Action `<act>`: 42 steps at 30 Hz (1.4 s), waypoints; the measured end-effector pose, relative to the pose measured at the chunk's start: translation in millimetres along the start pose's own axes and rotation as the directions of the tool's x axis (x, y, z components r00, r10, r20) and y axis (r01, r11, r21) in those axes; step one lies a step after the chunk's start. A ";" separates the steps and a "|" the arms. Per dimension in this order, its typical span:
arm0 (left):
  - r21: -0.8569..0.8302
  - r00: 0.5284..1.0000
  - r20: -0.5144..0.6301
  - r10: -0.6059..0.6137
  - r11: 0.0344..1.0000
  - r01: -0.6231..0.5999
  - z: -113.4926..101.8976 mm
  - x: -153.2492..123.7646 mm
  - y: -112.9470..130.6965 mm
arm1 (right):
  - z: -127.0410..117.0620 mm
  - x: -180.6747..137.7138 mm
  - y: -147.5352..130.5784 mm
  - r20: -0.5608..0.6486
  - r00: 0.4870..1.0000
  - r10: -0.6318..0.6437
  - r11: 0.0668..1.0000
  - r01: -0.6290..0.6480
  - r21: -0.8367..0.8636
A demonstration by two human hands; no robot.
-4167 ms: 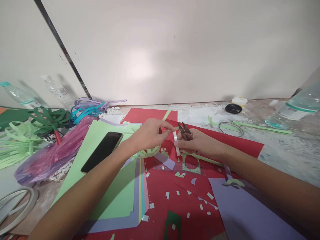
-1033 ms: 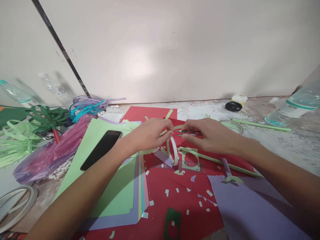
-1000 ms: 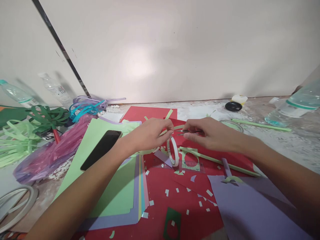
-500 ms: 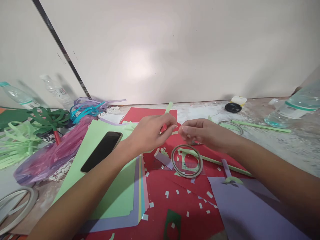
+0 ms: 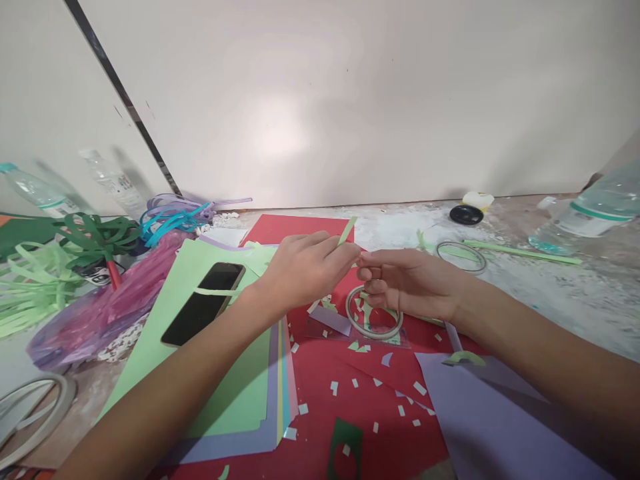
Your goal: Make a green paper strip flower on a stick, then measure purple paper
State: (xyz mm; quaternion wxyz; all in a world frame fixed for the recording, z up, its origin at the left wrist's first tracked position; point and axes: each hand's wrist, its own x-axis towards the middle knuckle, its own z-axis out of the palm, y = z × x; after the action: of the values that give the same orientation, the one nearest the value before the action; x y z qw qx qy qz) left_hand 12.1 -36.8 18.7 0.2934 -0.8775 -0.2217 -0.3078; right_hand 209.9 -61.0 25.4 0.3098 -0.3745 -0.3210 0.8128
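Note:
My left hand [image 5: 315,267] is closed in a pinch around a narrow light green paper strip [image 5: 349,230], whose tip sticks up above the fingers. A thin green end [image 5: 216,292] shows beyond my left wrist, across the black phone [image 5: 205,303]. Touching the left fingertips, my right hand [image 5: 415,280] has thumb and forefinger pinched together, its other fingers curled. Whatever lies between those right fingertips is too small to make out. Just below my right hand is a roll of tape [image 5: 351,320], ring-shaped, over a clear ruler [image 5: 400,340] and paper scraps on red paper [image 5: 320,373].
Stacked coloured sheets [image 5: 230,393] lie under the phone. Purple paper [image 5: 480,407] is at front right. Paper fringes [image 5: 100,237] and a pink plastic bag [image 5: 115,300] sit left. Bottles [image 5: 595,213] stand at both sides. Another tape ring [image 5: 35,413] is at lower left.
My right hand has turned, showing more palm, and moved slightly lower against the left fingertips. The green strip tip has shifted right and down. A green end now appears over the phone.

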 end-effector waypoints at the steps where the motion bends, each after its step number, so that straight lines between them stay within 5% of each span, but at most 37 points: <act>1: 0.008 1.000 0.003 0.010 1.000 -0.010 0.1 -0.2 0.4 | -0.2 0.1 0.6 0.000 1.000 0.000 1.000 0.000 0.005; 6: -0.093 1.000 0.015 -0.020 0.995 0.021 -0.4 -1.0 3.2 | -0.5 1.3 2.8 -0.017 1.000 -0.018 1.000 0.018 0.002; 8: -0.293 0.982 0.098 -0.160 0.938 0.182 -2.2 -0.6 4.1 | -1.4 2.1 2.2 -0.059 0.996 -0.065 0.997 0.063 -0.032; 10: -0.519 0.917 0.226 -0.329 0.756 0.400 -4.4 0.4 4.8 | -3.2 1.7 0.3 -0.113 0.971 -0.211 0.967 0.190 -0.166; 12: -0.675 0.838 0.342 -0.425 0.509 0.534 -6.0 1.8 5.3 | -5.0 -0.9 -2.8 -0.148 0.878 -0.455 0.836 0.365 -0.409; 14: -0.758 0.785 0.440 -0.436 0.289 0.585 -6.5 3.4 5.5 | -5.5 -5.4 -6.2 -0.122 0.733 -0.669 0.618 0.458 -0.639; 16: -0.778 0.748 0.538 -0.389 0.114 0.618 -6.2 5.3 5.8 | -4.0 -10.4 -8.7 -0.070 0.622 -0.780 0.451 0.481 -0.752; 18: -0.758 0.717 0.613 -0.332 0.007 0.652 -6.3 7.7 6.9 | -0.9 -14.3 -9.5 -0.026 0.564 -0.825 0.359 0.489 -0.795; 22: -0.716 0.683 0.668 -0.297 -0.003 0.699 -10.8 14.2 13.4 | 5.1 -16.1 -5.6 0.039 0.527 -0.849 0.263 0.486 -0.833; 28: -0.691 0.671 0.594 -0.445 0.145 0.708 -16.2 19.2 21.3 | 8.6 -16.4 2.4 0.112 0.534 -0.838 0.207 0.501 -0.840; 35: -0.770 0.696 0.552 -0.460 0.039 0.637 -15.2 18.5 21.0 | 7.3 -15.9 3.0 0.129 0.470 -0.873 0.119 0.462 -0.879; 42: -0.765 0.639 0.532 -0.555 0.007 0.644 -21.0 24.4 24.3 | 10.7 -17.0 5.1 0.100 0.478 -0.873 0.129 0.423 -0.897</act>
State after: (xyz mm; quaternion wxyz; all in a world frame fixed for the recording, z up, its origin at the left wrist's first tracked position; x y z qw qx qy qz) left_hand 34.7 -63.1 39.3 -0.4254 -0.7053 -0.3664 -0.4328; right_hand 208.9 -79.8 34.0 0.4860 -0.4606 -0.7159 0.1977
